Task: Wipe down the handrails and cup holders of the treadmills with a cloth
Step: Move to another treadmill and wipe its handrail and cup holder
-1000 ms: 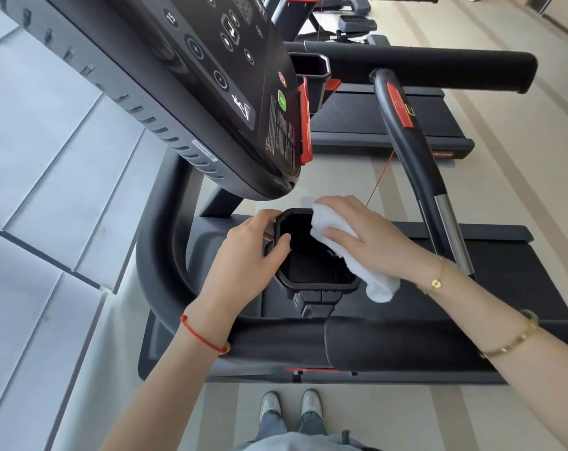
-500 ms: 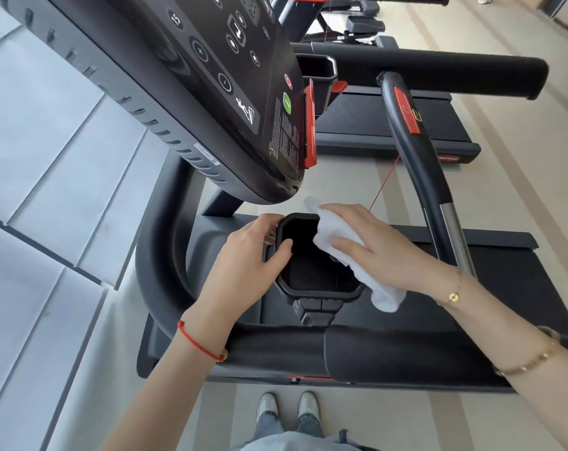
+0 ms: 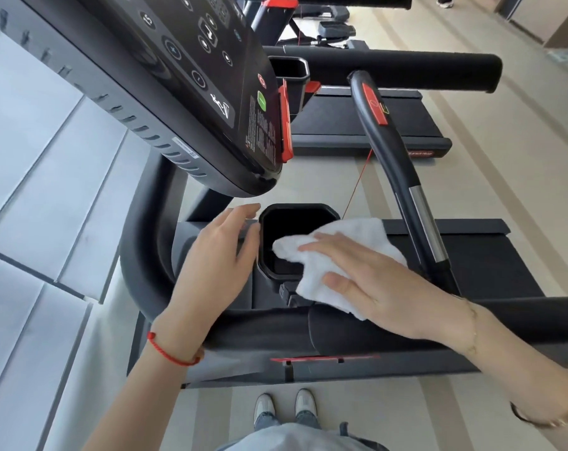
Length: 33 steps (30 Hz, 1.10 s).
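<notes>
A black cup holder (image 3: 295, 208) sits below the treadmill console (image 3: 185, 76). My right hand (image 3: 373, 281) lies with straight fingers on a white cloth (image 3: 354, 234), pressing it over the holder's right rim; one corner of the cloth reaches over the opening. My left hand (image 3: 217, 252) hovers with straight fingers just left of the holder's rim and holds nothing. The black front handrail (image 3: 260, 330) runs under both wrists, with a padded section (image 3: 357, 333) under my right wrist.
A curved black side handle (image 3: 393, 164) with a red tag and a metal sensor rises right of the holder. A second treadmill (image 3: 357, 122) with its own cup holder (image 3: 289, 68) and handrail (image 3: 406, 70) stands behind. A grey panelled wall (image 3: 32, 190) fills the left.
My left hand has let go of the cup holder's rim and straightened its fingers. My right hand has drawn the cloth out of the holder towards its right rim.
</notes>
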Tool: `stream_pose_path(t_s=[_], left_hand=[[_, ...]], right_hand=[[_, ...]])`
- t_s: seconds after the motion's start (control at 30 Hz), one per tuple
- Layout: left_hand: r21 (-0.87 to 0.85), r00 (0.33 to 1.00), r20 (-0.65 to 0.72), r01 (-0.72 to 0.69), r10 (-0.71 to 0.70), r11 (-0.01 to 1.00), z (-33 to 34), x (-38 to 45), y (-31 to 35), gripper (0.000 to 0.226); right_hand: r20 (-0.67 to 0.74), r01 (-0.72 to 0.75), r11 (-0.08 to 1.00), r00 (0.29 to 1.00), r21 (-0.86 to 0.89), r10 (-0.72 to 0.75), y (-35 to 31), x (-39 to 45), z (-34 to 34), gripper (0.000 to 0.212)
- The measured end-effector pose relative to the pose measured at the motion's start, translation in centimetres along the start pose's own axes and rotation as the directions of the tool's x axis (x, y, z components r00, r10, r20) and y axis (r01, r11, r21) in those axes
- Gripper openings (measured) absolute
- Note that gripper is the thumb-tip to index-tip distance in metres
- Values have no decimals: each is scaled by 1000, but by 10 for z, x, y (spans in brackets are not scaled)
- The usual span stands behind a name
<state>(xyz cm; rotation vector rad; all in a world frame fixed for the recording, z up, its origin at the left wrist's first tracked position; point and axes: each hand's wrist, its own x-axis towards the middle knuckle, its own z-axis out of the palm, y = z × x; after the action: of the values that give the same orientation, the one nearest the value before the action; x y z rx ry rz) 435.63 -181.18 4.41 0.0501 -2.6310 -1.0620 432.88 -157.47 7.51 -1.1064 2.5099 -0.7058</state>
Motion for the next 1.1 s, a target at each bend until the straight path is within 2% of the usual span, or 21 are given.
stream_pose_path(t_s=[0.1, 0.23, 0.43, 0.63, 0.77, 0.9, 1.1], left_hand=[[43, 1000, -1, 0, 0, 999, -9, -20, 2, 31], [77, 999, 38, 28, -31, 997, -6, -42, 3, 31], [115, 998, 53, 19, -25, 993, -8, -50, 5, 34], [98, 997, 81, -9, 1, 995, -11, -60, 7, 34], [71, 995, 73, -80, 75, 994, -10, -73, 10, 32], [57, 991, 49, -127, 124, 990, -4, -79, 14, 27], [48, 987, 38, -160, 158, 986, 6, -85, 25, 25]], right_hand=[[32, 45, 978, 999, -202, -39, -15, 16, 18, 46], [-25, 8, 945, 1000, -327, -18, -21, 21, 25, 40], [-17, 44, 960, 999, -276, -50, -9, -7, 8, 44], [-129, -36, 992, 991, -122, 20, -23, -27, 20, 42], [-152, -34, 984, 988, -173, 7, -46, -45, 36, 43], [-173, -96, 940, 984, -328, 40, -58, -52, 66, 49], [-399, -308, 884, 904, -353, 156, -36, -55, 63, 42]])
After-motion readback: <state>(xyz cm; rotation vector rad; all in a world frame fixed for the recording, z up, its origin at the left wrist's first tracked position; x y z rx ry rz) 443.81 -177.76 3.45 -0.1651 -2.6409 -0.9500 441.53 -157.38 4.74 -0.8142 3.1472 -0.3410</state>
